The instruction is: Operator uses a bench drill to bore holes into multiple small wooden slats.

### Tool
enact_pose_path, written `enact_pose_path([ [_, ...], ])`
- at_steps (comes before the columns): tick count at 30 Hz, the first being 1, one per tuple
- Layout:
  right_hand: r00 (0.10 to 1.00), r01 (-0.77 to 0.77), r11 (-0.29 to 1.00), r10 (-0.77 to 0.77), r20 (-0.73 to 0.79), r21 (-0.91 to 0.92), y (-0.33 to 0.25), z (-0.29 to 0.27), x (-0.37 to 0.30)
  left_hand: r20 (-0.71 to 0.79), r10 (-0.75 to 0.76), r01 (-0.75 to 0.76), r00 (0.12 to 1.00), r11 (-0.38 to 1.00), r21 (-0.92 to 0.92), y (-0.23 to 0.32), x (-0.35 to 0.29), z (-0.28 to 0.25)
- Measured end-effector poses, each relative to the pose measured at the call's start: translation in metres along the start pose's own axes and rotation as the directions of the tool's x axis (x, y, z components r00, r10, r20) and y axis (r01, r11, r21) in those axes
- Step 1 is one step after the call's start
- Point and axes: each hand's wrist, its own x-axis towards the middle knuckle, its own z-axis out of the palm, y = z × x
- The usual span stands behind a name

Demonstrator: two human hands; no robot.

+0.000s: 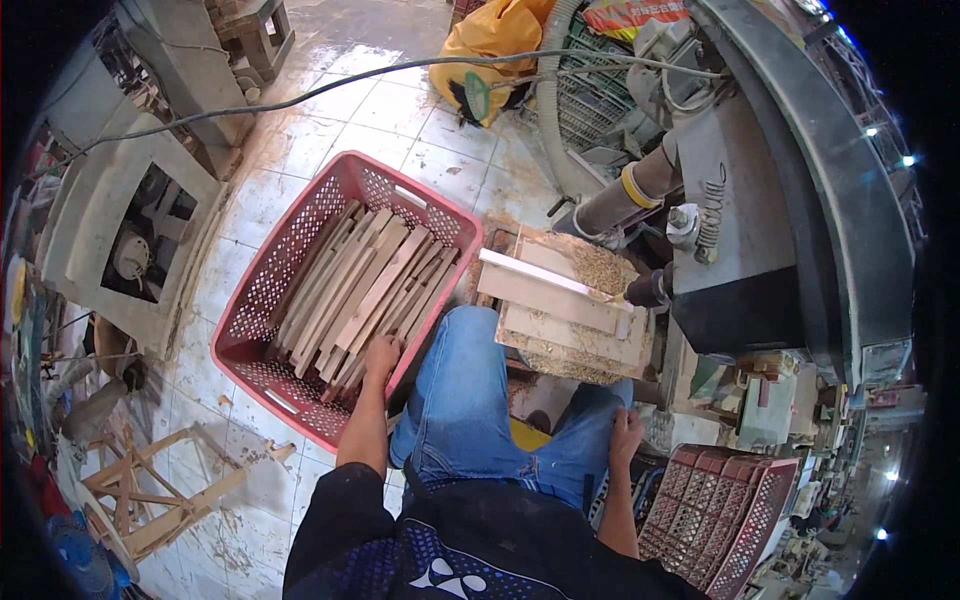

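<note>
Several long, thin wooden strips lie side by side in a red perforated plastic basket on the floor to my left. My left hand reaches into this basket, its fingers closed at the near end of a strip. Against the outside of my right thigh rests my right hand, fingers curled in and nothing visible in them. In front of my knees stands a machine bed with a pale board on it. A light, straight bar lies across that board, with sawdust around it.
A large grey machine with a spring and cylinders overhangs the right. Beside my right arm is another red basket. A wooden frame lies at lower left. A dark cable spans the top, near a yellow bag.
</note>
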Motion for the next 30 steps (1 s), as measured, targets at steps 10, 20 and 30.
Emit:
enact_pose_path([
  [10,0.998,-0.062,0.998,0.062,0.003,-0.025,0.001,-0.001,0.009,-0.075,-0.178,0.180,0.981,0.984,0.022,0.045,-0.019,-0.049],
  [20,0.995,-0.036,0.999,0.035,-0.094,-0.006,0.030,0.013,0.008,0.012,0.123,-0.075,0.992,0.675,-0.734,0.079,-0.126,-0.189],
  [30,0.987,-0.112,0.994,0.113,-0.119,0.015,0.007,0.001,0.004,-0.095,0.124,-0.149,0.988,0.558,-0.816,0.198,-0.124,-0.184],
])
